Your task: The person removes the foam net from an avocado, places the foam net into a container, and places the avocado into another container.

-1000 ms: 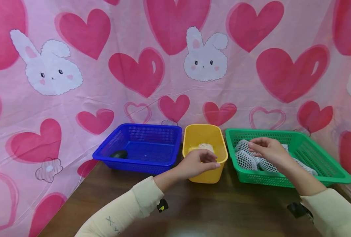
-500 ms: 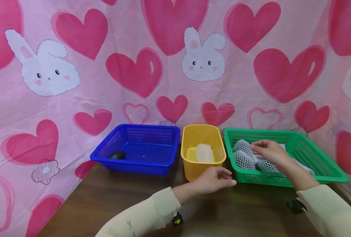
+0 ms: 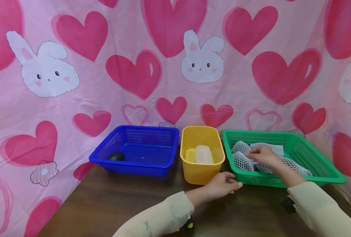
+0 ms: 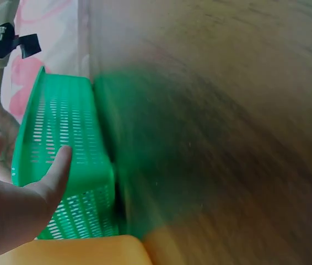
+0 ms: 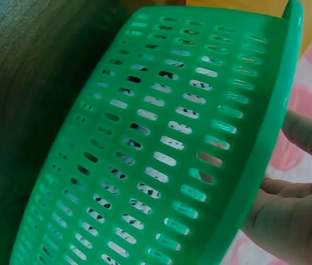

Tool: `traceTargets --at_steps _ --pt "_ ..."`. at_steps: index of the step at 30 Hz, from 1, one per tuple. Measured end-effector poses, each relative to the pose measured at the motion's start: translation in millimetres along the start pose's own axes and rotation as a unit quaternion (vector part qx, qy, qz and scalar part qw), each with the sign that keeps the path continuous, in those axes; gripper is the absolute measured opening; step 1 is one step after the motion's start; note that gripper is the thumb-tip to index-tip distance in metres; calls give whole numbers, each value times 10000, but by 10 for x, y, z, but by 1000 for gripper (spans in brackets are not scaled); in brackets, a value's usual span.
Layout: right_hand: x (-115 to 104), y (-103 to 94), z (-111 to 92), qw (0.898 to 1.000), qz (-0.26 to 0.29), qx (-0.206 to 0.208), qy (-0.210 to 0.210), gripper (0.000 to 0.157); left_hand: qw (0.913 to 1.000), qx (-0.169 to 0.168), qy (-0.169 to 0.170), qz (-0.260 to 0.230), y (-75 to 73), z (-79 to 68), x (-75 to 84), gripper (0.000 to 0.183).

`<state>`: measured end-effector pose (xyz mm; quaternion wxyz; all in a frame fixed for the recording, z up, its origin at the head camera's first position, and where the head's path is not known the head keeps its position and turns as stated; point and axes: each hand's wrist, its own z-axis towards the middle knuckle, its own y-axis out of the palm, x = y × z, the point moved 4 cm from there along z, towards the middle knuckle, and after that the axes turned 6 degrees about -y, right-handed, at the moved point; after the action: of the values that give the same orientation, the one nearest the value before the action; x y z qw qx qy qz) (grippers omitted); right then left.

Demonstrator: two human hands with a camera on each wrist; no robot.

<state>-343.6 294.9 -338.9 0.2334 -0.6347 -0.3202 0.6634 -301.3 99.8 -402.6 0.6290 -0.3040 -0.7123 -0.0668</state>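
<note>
My right hand (image 3: pixel 262 156) reaches over the front of the green basket (image 3: pixel 332 171), fingertips at the white foam-net sleeves (image 3: pixel 243 161). Whether it touches them cannot be told. Several sleeves lie in that basket, some with something dark inside. In the right wrist view the basket's slotted wall (image 5: pixel 161 138) hides part of the fingers. Low over the table, my left hand (image 3: pixel 223 186) hangs loosely bent by the basket's front left corner, holding nothing. The left wrist view shows its thumb (image 4: pixel 57 176) in front of the basket's side.
A yellow bin (image 3: pixel 202 172) in the middle has one off-white foam-net sleeve (image 3: pixel 203 154) in it. To the left, a blue basket (image 3: pixel 134 168) holds a dark green oval fruit (image 3: pixel 116 156). A pink patterned cloth (image 3: pixel 169 82) hangs behind the wooden table (image 3: pixel 128 197).
My left hand has moved from above the yellow bin down and right to the green basket's front corner. The right hand has dipped slightly lower over the net sleeves.
</note>
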Motion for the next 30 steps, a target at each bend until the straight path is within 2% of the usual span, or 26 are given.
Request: traceTargets --at_steps 3,8,15,19,26,30 --pt "24 23 24 9993 -376 -23 83 62 9985 121 38 -542 36 40 -8 35" --pt "15 78 53 9962 -843 -151 187 62 9903 304 43 -1353 76 100 -32 26" --pt "25 174 101 9956 -900 -109 253 38 9754 412 286 -2146 116 160 -41 14" --pt "58 233 138 9953 -959 -83 111 45 9700 495 372 -2352 157 177 -12 12" --pt "13 298 216 9892 -1457 -157 19 40 9666 650 307 -2458 185 172 31 11" --pt "-19 323 256 9863 -1629 -249 94 57 9653 650 285 -2512 186 173 42 10"
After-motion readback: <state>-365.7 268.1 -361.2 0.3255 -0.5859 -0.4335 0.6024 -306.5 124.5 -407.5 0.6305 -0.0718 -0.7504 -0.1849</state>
